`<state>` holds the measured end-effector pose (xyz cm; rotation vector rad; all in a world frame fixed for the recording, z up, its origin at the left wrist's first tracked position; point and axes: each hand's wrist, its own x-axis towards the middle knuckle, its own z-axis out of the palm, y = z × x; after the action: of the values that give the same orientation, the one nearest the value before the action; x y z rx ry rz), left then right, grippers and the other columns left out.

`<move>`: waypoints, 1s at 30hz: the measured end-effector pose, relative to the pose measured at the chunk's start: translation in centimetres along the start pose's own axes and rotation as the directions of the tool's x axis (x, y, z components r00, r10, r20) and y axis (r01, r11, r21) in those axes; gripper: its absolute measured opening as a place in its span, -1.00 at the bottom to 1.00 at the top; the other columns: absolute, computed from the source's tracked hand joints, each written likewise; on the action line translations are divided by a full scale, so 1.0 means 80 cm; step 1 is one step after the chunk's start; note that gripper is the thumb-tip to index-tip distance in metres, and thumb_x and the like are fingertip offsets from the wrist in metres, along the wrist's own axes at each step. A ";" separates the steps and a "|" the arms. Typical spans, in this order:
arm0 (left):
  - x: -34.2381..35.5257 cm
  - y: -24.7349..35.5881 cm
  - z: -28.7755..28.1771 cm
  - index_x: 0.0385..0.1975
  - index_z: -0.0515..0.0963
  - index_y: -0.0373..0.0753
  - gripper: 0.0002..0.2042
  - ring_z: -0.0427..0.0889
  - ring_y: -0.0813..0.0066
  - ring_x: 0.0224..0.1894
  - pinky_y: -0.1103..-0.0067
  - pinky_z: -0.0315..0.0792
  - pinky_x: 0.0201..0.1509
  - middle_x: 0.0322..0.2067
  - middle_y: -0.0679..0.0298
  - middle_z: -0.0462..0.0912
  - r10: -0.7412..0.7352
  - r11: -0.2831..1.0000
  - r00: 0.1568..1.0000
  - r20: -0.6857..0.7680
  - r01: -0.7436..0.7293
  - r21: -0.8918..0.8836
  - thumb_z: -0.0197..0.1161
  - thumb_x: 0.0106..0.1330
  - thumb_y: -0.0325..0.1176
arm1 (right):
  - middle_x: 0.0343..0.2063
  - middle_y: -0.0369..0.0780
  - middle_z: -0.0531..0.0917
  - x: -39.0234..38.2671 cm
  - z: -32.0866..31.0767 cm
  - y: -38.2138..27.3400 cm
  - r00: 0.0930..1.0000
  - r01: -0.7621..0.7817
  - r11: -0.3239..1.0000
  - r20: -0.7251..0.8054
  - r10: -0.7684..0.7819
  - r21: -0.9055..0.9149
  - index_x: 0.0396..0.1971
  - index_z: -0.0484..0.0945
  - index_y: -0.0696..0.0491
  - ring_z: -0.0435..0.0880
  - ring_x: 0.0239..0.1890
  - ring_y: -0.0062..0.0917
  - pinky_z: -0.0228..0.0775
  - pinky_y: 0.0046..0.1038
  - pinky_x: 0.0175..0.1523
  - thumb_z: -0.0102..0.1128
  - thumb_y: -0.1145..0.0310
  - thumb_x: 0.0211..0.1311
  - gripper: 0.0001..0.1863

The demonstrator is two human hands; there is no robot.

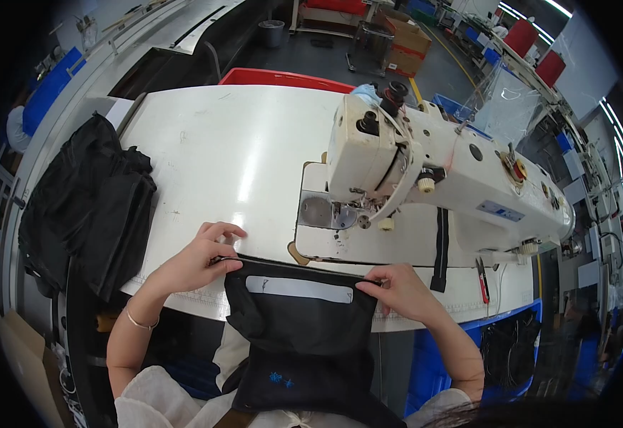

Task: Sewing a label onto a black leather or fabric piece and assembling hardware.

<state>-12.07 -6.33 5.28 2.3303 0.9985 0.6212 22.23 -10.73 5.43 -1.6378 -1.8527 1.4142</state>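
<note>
Left hand (198, 262): fingers narrow, thumb and index pinching the upper left corner of the black cloth (311, 327), remaining fingers loosely curled and raised over the table (211, 153). Right hand (407, 291): fingers narrow too, thumb on the near face at the upper right corner, index at the edge. Grip behind the cloth is hidden, so how much fabric each takes is hard to tell.

Black cloth is between the two hands, upper edge held fairly straight, long axis of that edge left to right, dipping slightly to the right. Lower part hangs off the table's near edge toward the lap. White strip (299, 288) lies along it just below the upper edge; can't tell if it's attached.

Key relation: the sewing machine's presser foot (344, 215) sits beyond the upper edge, on the far side from the person, over the right half of the cloth's span, apart from it. Right hand is nearer to it than left.

Farther out: black strip (441, 250) right of the sewing machine (440, 171) head, reaching the near edge; red-handled snips (482, 282) near the right end; black fabric pile (87, 207) on the table's left edge.
</note>
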 end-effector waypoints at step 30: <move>0.064 0.074 0.155 -0.21 0.42 -0.32 -0.82 0.31 0.51 0.01 0.68 0.17 0.00 0.06 0.17 0.33 -0.121 0.933 0.989 0.083 0.142 -0.331 0.05 0.19 -0.51 | -0.79 -0.09 0.52 -0.377 0.038 0.294 0.587 -0.782 0.369 -0.792 0.168 -0.502 0.21 0.03 0.20 0.55 -0.75 -0.33 0.37 -0.32 -0.59 0.07 0.25 0.10 -0.29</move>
<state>1.50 -9.43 0.58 1.9547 0.9307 0.6096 43.17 -41.63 -3.58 -2.8907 -1.6460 -0.2318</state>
